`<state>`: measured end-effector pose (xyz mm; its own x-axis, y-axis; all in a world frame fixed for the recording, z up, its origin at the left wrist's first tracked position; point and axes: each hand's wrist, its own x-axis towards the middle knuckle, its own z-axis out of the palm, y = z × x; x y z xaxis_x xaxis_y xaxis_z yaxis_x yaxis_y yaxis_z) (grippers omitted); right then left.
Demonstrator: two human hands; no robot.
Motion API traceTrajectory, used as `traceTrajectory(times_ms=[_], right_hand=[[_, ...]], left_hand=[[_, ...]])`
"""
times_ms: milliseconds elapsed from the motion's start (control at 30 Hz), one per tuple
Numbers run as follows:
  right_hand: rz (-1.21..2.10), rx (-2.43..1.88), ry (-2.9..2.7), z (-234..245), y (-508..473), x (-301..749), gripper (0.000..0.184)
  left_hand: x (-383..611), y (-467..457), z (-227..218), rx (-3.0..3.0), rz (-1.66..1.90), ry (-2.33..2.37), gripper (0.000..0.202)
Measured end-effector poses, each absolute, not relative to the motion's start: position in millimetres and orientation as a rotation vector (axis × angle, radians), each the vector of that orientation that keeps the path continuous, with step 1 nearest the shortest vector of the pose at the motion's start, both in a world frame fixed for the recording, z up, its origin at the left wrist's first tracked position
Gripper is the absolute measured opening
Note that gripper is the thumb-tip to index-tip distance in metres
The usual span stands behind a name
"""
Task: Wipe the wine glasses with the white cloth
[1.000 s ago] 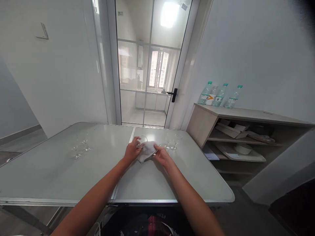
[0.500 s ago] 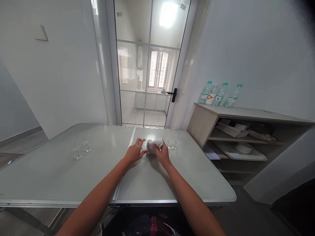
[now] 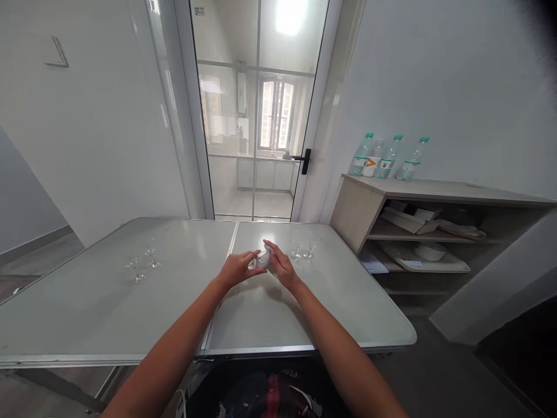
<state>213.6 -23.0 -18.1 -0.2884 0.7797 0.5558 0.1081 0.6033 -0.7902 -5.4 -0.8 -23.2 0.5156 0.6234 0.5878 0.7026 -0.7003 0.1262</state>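
Note:
My left hand (image 3: pixel 238 269) and my right hand (image 3: pixel 282 269) meet over the right half of the table. Between them is a small bundle in soft white wrapping (image 3: pixel 263 260), paper or cloth, with what looks like a clear glass in it. The left thumb and fingers close round its left side. My right fingers press on its right end, where a piece of the white material sticks up. Much of the bundle is hidden by the hands. Just beyond the right hand stand two clear stemmed glasses (image 3: pixel 309 251). Further left are more stemmed glasses (image 3: pixel 138 276).
The pale table (image 3: pixel 174 313) has a metal seam down its middle and a metal rim. A wooden shelf unit (image 3: pixel 361 215) stands at the right, with several plastic bottles (image 3: pixel 389 159) on top and boxes and trays inside. A glazed door (image 3: pixel 256 116) is behind the table.
The white roll-shaped wrapping, which leaned to the right, is now pressed in smaller between my hands. My right hand has turned, its fingers flatter over the end. The view has shifted slightly.

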Motion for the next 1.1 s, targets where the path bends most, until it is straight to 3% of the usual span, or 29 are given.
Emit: traceTrajectory(times_ms=[200,333,600,900,1100], right_hand=[[0.838,-0.707,-1.542,-14,-21,216,0.043],[0.996,-0.781,-1.259,-11,-19,213,0.049],[1.111,-0.723,-1.429,-2,-27,216,0.055],[0.802,-0.809,-1.499,-5,-19,221,0.040],[1.084,-0.770,-1.243,-3,-24,215,0.050]], left_hand=[[5,-3,-16,-2.651,-0.991,-1.445,0.061],[1,2,-16,-2.631,-0.991,-1.353,0.059],[-4,1,-24,-2.589,-0.849,-1.294,0.055],[0,0,-20,-2.494,-1.008,-1.402,0.054],[3,1,-32,-2.519,-1.071,-1.358,0.050]])
